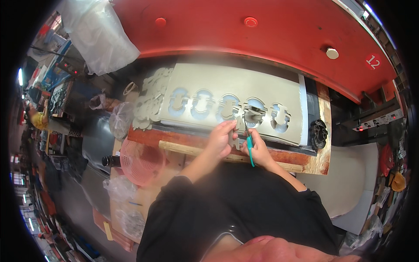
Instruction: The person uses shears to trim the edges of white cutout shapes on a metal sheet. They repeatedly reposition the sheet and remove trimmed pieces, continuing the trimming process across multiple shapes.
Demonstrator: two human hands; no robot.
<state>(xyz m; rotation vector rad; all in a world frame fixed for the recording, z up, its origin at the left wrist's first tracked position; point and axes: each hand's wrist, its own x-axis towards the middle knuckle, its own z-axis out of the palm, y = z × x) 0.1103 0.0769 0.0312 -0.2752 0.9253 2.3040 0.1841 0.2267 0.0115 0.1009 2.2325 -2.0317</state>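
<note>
My left hand (219, 140) is closed on a small beige cut piece (237, 143) in front of the sheet. In my right hand (260, 151) are scissors with teal handles (250, 150), their blades pointing away from me beside that piece. Beyond both hands lies a wide beige sheet (209, 75) with a row of rounded cut-outs along its near side. A dark metal shape (254, 114), perhaps a cutting die, sits at one of these cut-outs. Whether the blades touch the piece I cannot tell.
A red machine beam (209, 26) spans the far side. Cut beige scraps (150, 100) are heaped left of the sheet; a black die-like form (319, 134) rests at its right. To my left are a pink basket (140, 162) and clear plastic bags (121, 121).
</note>
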